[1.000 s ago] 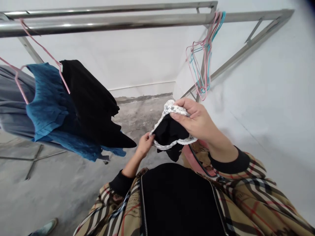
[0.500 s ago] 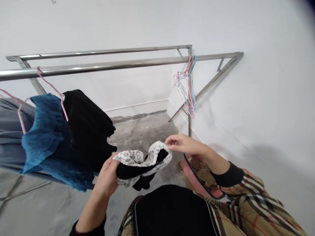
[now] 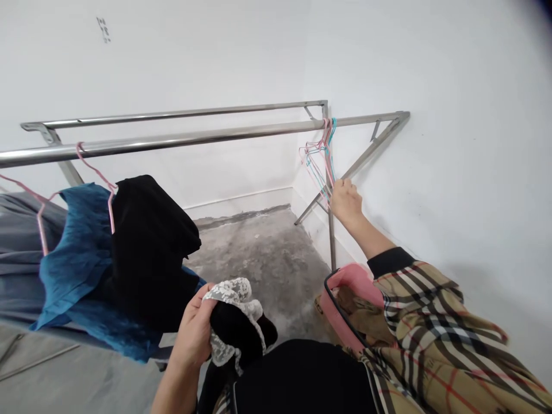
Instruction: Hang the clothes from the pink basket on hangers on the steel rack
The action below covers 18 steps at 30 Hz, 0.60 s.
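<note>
My left hand [image 3: 196, 325] is closed on a black garment with white lace trim [image 3: 235, 293], which droops in loose folds by my waist. My right hand [image 3: 346, 201] is stretched out to the bunch of pink and blue hangers [image 3: 326, 155] at the rack's right end. Its fingers are curled at the lower part of the hangers and seem to grip one; the fingertips are hidden behind the hand. To the left, a black top [image 3: 150, 247] and a blue garment [image 3: 77, 264] hang on pink hangers, beside grey cloth [image 3: 23, 247].
A metal drying rack [image 3: 194, 138] runs along the white wall, its slanted leg [image 3: 366, 146] at the right. On the right by my body stands a pink basket [image 3: 338, 313] with brown cloth inside. Bare concrete floor [image 3: 267, 259] lies below.
My right hand has let go of the lace trim and moved up and forward to the hangers. The garment now hangs from my left hand alone, lower and more bunched.
</note>
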Each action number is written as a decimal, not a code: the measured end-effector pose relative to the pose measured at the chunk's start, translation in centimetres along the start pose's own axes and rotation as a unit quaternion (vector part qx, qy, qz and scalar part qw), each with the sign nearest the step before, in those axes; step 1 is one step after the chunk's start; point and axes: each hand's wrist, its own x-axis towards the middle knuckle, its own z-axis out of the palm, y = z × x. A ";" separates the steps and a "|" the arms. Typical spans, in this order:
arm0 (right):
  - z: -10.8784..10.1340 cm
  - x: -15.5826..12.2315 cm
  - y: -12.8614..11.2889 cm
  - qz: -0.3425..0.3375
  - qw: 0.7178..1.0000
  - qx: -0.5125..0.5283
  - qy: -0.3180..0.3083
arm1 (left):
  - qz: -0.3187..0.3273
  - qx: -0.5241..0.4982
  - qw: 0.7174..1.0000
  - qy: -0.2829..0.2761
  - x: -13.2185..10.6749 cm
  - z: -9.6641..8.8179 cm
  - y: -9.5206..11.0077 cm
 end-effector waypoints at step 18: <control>-1.9 -2.7 3.0 -0.020 0.918 0.396 0.001 | -0.012 0.008 1.000 0.007 3.0 1.4 -1.2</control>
